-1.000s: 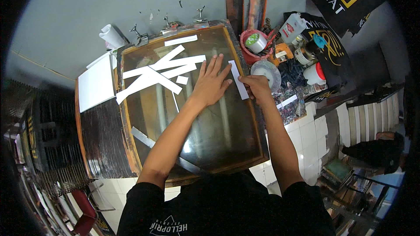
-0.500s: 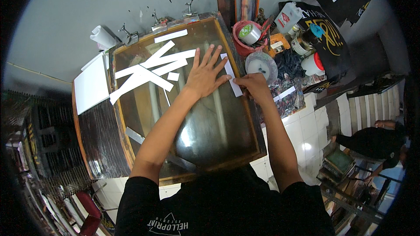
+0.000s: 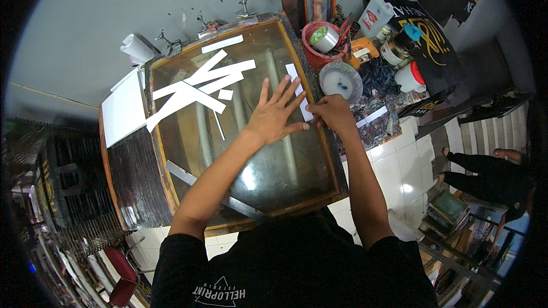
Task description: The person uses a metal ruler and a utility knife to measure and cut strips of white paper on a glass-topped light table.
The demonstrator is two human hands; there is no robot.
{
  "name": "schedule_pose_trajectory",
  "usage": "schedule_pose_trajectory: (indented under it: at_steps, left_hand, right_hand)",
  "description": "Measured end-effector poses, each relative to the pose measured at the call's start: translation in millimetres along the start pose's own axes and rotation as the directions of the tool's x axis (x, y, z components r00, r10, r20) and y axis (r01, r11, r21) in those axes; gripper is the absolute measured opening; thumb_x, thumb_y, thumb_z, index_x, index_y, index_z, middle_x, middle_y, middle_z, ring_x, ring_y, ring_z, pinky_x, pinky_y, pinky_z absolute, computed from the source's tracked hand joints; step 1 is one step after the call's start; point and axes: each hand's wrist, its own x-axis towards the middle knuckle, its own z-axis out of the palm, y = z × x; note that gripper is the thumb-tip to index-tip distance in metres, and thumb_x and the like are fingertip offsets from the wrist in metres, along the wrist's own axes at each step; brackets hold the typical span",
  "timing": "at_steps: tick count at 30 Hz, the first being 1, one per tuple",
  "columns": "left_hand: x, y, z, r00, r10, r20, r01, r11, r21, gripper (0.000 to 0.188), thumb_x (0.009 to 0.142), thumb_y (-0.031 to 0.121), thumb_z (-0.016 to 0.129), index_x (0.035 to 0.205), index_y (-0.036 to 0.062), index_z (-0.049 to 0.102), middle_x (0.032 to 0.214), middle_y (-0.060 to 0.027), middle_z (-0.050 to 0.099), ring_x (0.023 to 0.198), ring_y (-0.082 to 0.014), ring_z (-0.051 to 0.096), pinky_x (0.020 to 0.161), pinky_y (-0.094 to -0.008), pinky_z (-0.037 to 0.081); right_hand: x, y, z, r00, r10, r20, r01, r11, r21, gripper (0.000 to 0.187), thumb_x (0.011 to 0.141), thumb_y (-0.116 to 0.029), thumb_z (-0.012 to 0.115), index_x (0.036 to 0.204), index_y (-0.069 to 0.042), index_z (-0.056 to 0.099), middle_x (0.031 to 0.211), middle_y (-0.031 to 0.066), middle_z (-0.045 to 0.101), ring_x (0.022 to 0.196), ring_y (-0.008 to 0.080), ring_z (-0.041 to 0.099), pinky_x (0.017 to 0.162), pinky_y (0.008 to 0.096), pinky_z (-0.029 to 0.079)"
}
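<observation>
My left hand (image 3: 275, 116) lies flat with fingers spread on the glass top (image 3: 262, 159) of a wooden-framed table. Its fingertips reach a white paper strip (image 3: 293, 79) along the right edge, and its thumb rests near the strip's lower end. My right hand (image 3: 334, 115) is closed, thumb and forefinger pinched together at that strip's right side. What sits between those fingertips is hidden. Left of my left hand, several white strips (image 3: 197, 87) cross each other, with a small white square (image 3: 225, 95) beside them.
Flat metal bars (image 3: 242, 207) lie at the near edge. White sheets (image 3: 124, 108) rest at the left. On the right stand a red bucket (image 3: 321, 52), a bowl of whitish liquid (image 3: 341, 83), a plastic jug (image 3: 375, 15) and tins. Another person (image 3: 491, 176) is at the far right.
My left hand has slid toward me along the strip, its thumb now by the strip's lower end. The right hand stays pinched near it. The view has shifted slightly; the other person has moved.
</observation>
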Motion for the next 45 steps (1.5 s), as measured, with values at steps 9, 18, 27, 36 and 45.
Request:
schedule_pose_trajectory:
  at_steps: [9,18,27,36,45]
  left_hand:
    - [-12,21,0,0.999,0.024,0.021,-0.024,1.0,-0.013,0.088,0.092,0.07,0.049,0.158,0.013,0.034,0.169,-0.0092,0.017,0.157,-0.0277,0.005,0.123,-0.0628,-0.002]
    - [-32,7,-11,0.986,-0.133,-0.104,0.115,0.981,-0.158,0.09,0.095,0.069,0.046,0.156,0.0038,0.033,0.168,-0.0137,0.019,0.156,-0.0299,0.012,0.122,-0.062,-0.001]
    - [-220,-62,-90,0.699,-0.701,-0.14,0.689,0.713,-0.129,0.071,0.095,0.042,0.066,0.152,0.0073,0.043,0.161,-0.0187,0.036,0.152,-0.0349,0.028,0.123,-0.0565,0.013]
    - [-276,-35,-103,0.696,-0.714,0.076,0.718,0.691,-0.084,0.089,0.088,0.056,0.068,0.157,0.0092,0.035,0.166,-0.0152,0.024,0.155,-0.0312,0.018,0.125,-0.0542,0.004]
    - [-204,-76,-79,0.76,-0.644,-0.085,0.633,0.764,-0.123,0.099,0.088,0.064,0.064,0.16,0.0087,0.026,0.169,-0.0184,0.012,0.157,-0.0344,0.007,0.124,-0.0564,0.003]
  right_hand:
    - [-14,5,-3,1.0,0.009,0.001,-0.009,1.0,0.017,0.033,0.078,-0.027,0.078,0.067,0.002,0.071,0.061,0.0119,0.069,0.053,0.019,0.068,0.055,0.0335,0.054]
    - [-10,17,7,0.983,-0.169,-0.069,0.149,0.963,-0.226,0.03,0.082,-0.027,0.08,0.076,0.002,0.07,0.061,0.0134,0.067,0.063,0.0235,0.07,0.063,0.0384,0.054]
    - [-31,22,-13,0.859,-0.3,-0.415,0.314,0.949,-0.035,0.021,0.087,-0.021,0.077,0.096,-0.002,0.072,0.084,0.0131,0.074,0.077,0.022,0.071,0.07,0.034,0.054]
    - [-13,215,-125,0.839,-0.012,-0.544,-0.137,0.963,-0.233,0.019,0.075,-0.009,0.075,0.092,-0.002,0.075,0.085,0.014,0.074,0.078,0.0211,0.07,0.074,0.0352,0.053]
    - [-50,111,-31,0.825,-0.212,-0.523,0.26,0.965,0.019,0.02,0.092,-0.013,0.073,0.107,-0.001,0.072,0.088,0.005,0.069,0.081,0.0115,0.06,0.076,0.0271,0.049]
